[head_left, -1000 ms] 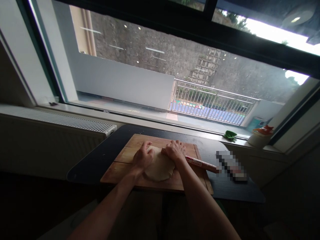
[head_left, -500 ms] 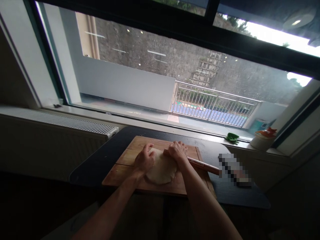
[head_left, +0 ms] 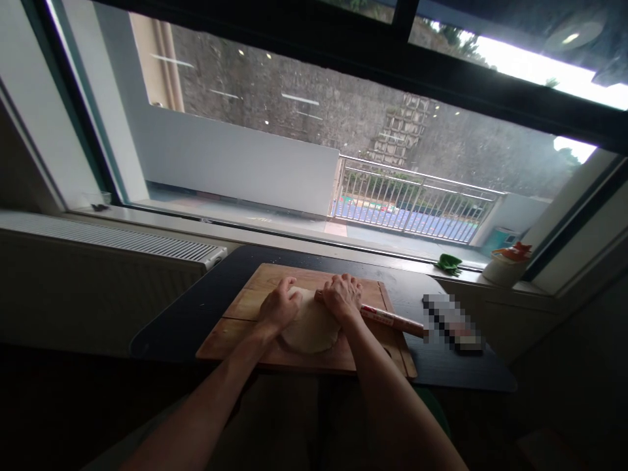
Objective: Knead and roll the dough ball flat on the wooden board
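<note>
1 pin (head_left: 392,318) | under R grip (head_left: 342,296) | L grip (head_left: 279,306) @ dough (head_left: 311,330) edge

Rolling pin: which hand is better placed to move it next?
Likely the right hand: it rests on the rolling pin. The left hand is at the left edge of the dough, apart from the pin.
</note>
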Demonstrator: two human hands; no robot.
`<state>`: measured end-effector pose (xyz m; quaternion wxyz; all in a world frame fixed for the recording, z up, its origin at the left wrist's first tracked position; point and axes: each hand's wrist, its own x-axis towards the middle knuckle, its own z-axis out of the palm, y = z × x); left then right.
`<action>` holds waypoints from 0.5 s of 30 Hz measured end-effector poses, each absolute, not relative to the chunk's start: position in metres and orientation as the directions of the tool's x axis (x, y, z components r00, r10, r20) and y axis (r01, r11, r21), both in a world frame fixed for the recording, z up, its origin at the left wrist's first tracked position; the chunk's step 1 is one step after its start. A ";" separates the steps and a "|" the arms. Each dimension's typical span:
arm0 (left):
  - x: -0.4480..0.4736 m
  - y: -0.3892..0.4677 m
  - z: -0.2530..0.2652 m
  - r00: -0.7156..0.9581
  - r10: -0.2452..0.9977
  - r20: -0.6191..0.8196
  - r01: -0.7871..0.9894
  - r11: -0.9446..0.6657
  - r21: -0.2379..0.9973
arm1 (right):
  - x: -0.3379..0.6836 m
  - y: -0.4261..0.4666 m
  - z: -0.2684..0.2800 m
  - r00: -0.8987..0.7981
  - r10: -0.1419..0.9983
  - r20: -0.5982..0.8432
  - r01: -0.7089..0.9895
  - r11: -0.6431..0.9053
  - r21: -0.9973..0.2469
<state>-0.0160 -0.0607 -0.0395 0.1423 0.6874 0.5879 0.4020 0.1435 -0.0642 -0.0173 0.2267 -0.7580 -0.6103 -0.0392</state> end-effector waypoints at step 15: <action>-0.010 -0.036 -0.012 0.212 0.972 0.099 0.705 -0.222 0.673 | 0.162 -0.068 -0.015 0.090 0.936 0.341 0.981 -0.024 -0.193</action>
